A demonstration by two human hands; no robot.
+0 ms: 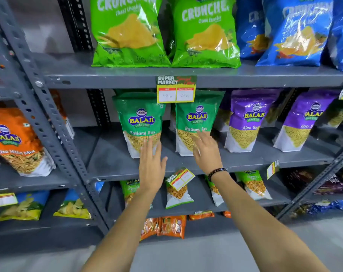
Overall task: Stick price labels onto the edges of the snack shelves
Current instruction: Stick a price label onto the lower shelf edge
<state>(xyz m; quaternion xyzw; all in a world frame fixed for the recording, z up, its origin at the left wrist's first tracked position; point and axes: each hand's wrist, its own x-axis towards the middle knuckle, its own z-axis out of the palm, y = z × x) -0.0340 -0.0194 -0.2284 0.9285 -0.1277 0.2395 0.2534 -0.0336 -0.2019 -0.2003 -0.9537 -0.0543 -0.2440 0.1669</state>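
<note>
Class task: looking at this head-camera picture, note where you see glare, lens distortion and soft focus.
Head view: glare streaks the green Crunchex bags; wide-angle distortion bends the grey shelf upright; handwriting on the straight price label is soft, the tilted label blurrier.

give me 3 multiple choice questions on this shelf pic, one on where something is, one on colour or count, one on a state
1. Where does the straight price label hang?
A. shelf edge under the green Crunchex bags
B. on the floor
C. on a purple bag

2. What colour are the two Ratlami Sev bags by the hands?
A. orange
B. green
C. blue

3. How is the lower label between the arms sitting?
A. level
B. tilted
C. folded in a hand

Answers: 1 A, it sits on the grey edge below those bags. 2 B, both packs are green. 3 B, it slants on the edge; left hand and right hand are open and empty.
</note>
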